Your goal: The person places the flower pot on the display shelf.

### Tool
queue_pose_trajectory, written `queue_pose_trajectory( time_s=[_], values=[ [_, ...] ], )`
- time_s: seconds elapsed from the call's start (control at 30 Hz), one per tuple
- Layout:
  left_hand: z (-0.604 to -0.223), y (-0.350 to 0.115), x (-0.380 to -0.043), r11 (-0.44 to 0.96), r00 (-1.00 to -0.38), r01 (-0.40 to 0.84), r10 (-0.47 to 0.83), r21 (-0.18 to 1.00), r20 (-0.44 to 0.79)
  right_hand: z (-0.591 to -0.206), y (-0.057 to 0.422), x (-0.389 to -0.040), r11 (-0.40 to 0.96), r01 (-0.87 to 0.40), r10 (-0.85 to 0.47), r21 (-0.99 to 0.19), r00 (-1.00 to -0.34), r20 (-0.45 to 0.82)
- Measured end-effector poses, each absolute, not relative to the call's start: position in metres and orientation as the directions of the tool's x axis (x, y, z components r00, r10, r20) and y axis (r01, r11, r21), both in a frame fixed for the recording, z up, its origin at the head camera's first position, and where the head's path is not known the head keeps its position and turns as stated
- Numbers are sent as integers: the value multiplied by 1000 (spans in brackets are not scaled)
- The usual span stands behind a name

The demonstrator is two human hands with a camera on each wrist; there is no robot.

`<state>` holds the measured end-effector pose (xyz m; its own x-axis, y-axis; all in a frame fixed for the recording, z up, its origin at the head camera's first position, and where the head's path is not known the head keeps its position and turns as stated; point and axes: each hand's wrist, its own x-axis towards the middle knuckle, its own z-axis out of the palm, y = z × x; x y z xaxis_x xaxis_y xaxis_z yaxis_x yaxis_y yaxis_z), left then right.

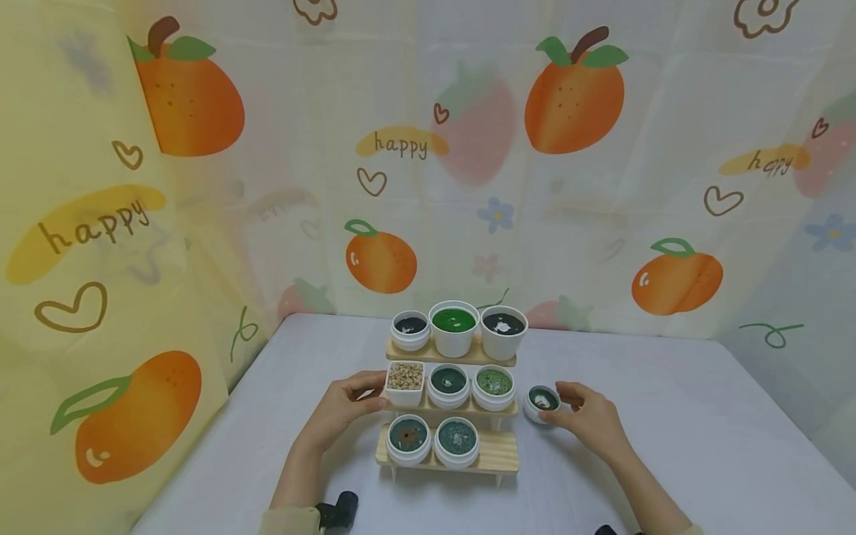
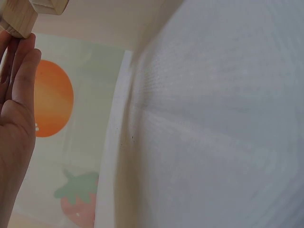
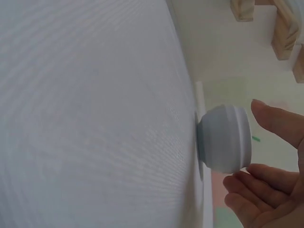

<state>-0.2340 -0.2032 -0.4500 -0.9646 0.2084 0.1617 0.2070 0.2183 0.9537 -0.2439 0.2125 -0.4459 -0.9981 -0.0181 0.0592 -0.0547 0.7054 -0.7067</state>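
My left hand (image 1: 346,405) is at the left end of the wooden three-tier stand (image 1: 498,449), beside a square white pot (image 1: 405,396) filled with beige bits. In the left wrist view its nearly straight fingers (image 2: 23,71) reach up to the stand's wooden edge (image 2: 19,21). To the right of the stand, my right hand (image 1: 591,417) has thumb and fingers spread about a small round white cup (image 1: 535,416) with dark green and white contents. That cup (image 3: 223,138) stands on the table; the thumb is apart from its rim, with fingertips right at its side.
On the top tier stand a small dark-filled cup (image 1: 410,342), a green-filled pot (image 1: 455,343) and a dark-filled pot (image 1: 504,346). Two round cups share the middle tier with the square pot. The bottom tier holds two cups at left. A printed curtain (image 1: 468,223) hangs behind the white table (image 1: 234,461).
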Motion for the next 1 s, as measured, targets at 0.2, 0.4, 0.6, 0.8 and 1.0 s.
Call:
queue_pose_trajectory(
  time_s=[0.2, 0.4, 0.6, 0.8, 1.0],
  values=[
    [-450, -203, -235, 224, -965, 208, 205, 952, 162, -450, 213, -247, 709, -84, -33, -701, -996, 86],
    [-450, -203, -236, 232, -966, 206, 202, 951, 161, -451, 213, -248, 719, -105, -41, -687, -993, 109],
    [-450, -203, -236, 237, -969, 198, 195, 951, 153, -451, 212, -250, 728, -107, -38, -677, -992, 116],
    [-449, -202, -236, 228, -970, 190, 194, 955, 147, -451, 211, -250, 735, -91, -23, -672, -994, 109],
    [-450, -203, -235, 218, -971, 183, 192, 959, 142, -452, 211, -249, 736, -79, -12, -672, -995, 104]
  ],
)
